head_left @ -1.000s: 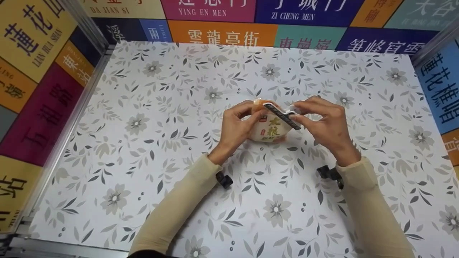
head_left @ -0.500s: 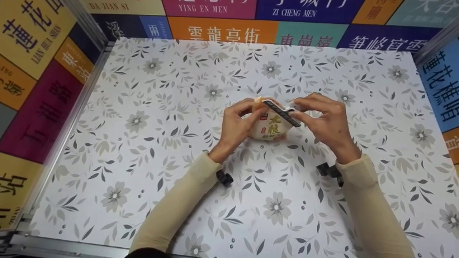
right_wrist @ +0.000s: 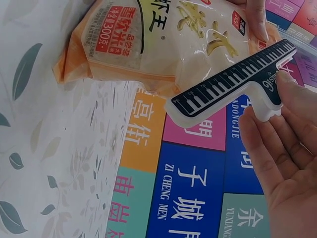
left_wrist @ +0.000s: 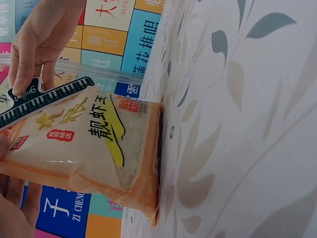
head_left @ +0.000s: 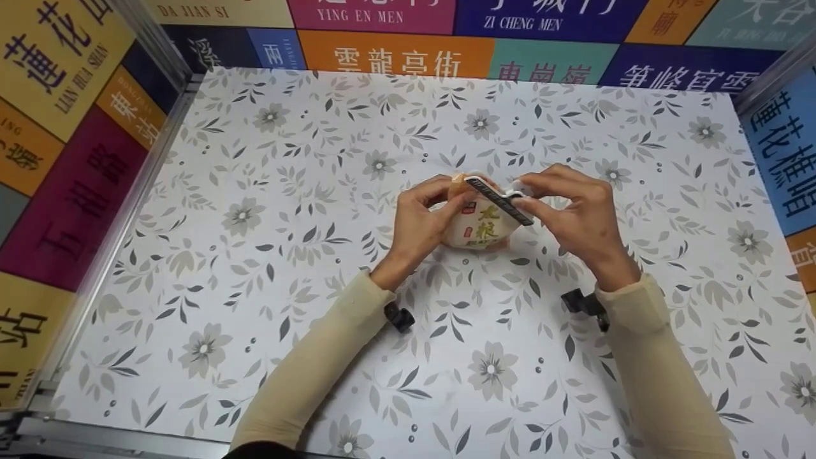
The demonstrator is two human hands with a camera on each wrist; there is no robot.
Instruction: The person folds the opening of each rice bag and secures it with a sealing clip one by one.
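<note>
A small orange-edged plastic bag of rice (head_left: 473, 234) stands upright on the table, its printed front toward me. My left hand (head_left: 421, 220) grips the bag's upper left side between thumb and fingers. Across the upper part of the bag slants a white bag clip (right_wrist: 235, 77) with a black piano-key strip marked "Music". Thumb and fingers of my right hand (head_left: 583, 220) pinch the clip's handles at its upper right side. In the left wrist view, the clip overlaps the bag's top edge, and the lower face of the bag (left_wrist: 64, 153) is smooth and filled.
The table (head_left: 306, 357) has a white cover with grey flowers and leaves. Coloured panels with large lettering (head_left: 395, 57) border it at the back and sides. A metal frame rail (head_left: 121, 229) runs along the left edge. Small black wrist cameras (head_left: 400, 317) hang under both sleeves.
</note>
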